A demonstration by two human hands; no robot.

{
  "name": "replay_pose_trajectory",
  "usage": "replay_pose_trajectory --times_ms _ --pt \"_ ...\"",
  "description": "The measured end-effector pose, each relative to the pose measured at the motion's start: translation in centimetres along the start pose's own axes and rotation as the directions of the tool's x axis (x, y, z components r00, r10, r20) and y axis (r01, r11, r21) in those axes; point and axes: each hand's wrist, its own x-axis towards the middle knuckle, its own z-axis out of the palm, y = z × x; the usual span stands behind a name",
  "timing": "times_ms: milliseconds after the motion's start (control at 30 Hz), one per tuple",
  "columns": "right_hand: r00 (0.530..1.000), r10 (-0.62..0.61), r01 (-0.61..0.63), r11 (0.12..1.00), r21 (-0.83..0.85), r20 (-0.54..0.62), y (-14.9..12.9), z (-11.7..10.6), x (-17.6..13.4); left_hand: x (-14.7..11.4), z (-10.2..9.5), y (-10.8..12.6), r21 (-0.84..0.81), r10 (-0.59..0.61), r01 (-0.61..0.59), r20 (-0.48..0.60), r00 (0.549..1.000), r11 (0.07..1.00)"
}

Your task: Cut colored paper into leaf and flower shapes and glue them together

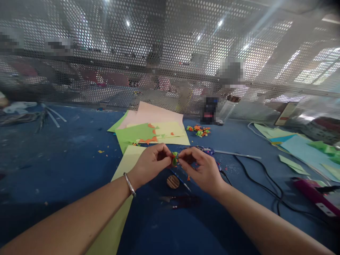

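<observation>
The green and orange piece [174,160] lies between the left hand [151,161] and right hand [203,168], pinched in each grip.

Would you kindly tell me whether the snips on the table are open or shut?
Open: the snips lie on the blue table with their two blades apart.

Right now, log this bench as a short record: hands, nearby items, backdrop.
Left hand: pinching a small green-and-orange paper piece
Right hand: fingertips at the piece's right edge, grip unclear
Closer in: round wooden disc, dark-handled snips
Beyond the hands: layered paper sheets, small paper cluster
Far right: magenta power strip
Backdrop: perforated screen
</observation>
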Motion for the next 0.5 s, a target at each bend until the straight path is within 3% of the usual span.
replay_pose_trajectory --times_ms 500 --pt "0.994 -0.109 0.109 0.991 -0.075 0.006 -0.31 -0.36 0.14 0.02 -0.05 -0.03 0.115 0.01 -0.009 -0.011 1.0 0.993"
